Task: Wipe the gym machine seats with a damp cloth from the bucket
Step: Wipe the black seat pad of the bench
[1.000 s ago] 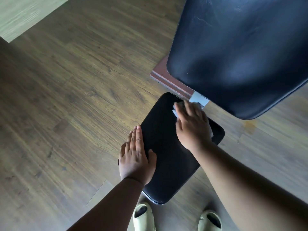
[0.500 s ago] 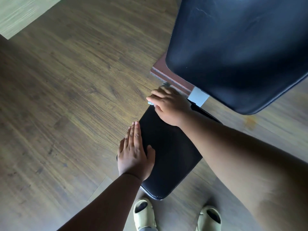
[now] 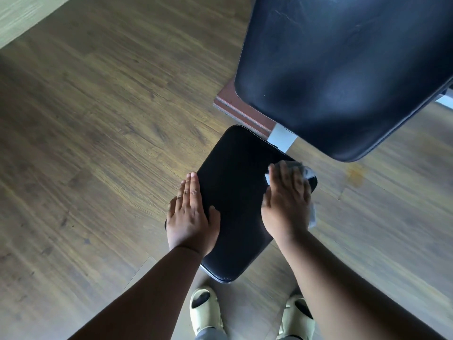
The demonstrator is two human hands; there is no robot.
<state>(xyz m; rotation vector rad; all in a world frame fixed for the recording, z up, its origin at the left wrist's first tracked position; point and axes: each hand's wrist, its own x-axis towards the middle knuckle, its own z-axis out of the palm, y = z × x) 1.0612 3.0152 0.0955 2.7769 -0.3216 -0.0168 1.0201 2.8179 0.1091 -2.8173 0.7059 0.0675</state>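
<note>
On the black seat my left hand lay flat while my right hand pressed the cloth down, spread, mid-wipe; next, I judged, the unwiped middle.

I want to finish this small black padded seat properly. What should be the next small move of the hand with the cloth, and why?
Probably sweep the right hand, pressing the pale damp cloth, leftward across the small black padded seat toward the left hand. The cloth sits at the seat's right edge, and the wide middle lies uncovered between the hands.
</note>
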